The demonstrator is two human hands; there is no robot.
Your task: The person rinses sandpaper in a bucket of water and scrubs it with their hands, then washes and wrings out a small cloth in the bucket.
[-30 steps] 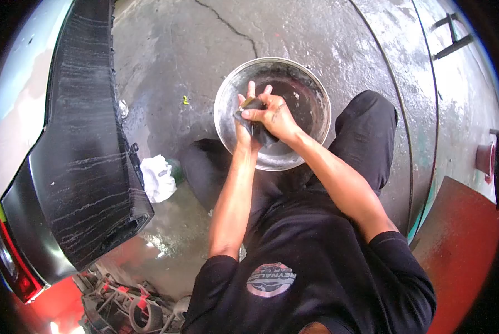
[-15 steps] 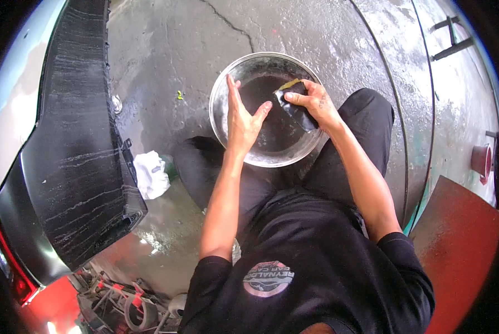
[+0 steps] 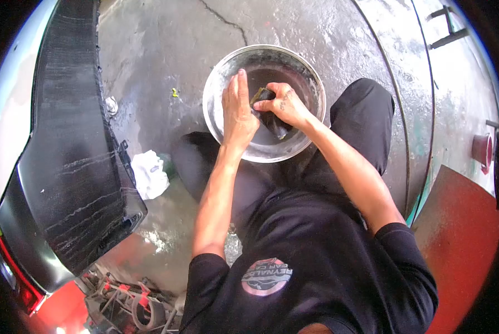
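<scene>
A round metal basin with dark water in it stands on the floor between my bent legs. Over it, my right hand pinches a black sheet of sandpaper with a tan edge between thumb and fingers. The sheet hangs down toward the water, its lower end bent. My left hand is over the left side of the basin, fingers straight and pointing away from me, palm turned toward the sheet. The thumb of my left hand is hidden from view.
A wet black car bumper stands at the left, streaked with pale runs. Beside it lies a crumpled white cloth. Dark hoses cross the wet floor at right. A red panel is at lower right, with a dark red bucket beyond.
My right hand has moved left with the sandpaper, close to my left hand. The fingers of my left hand have come together, its thumb no longer spread out.
</scene>
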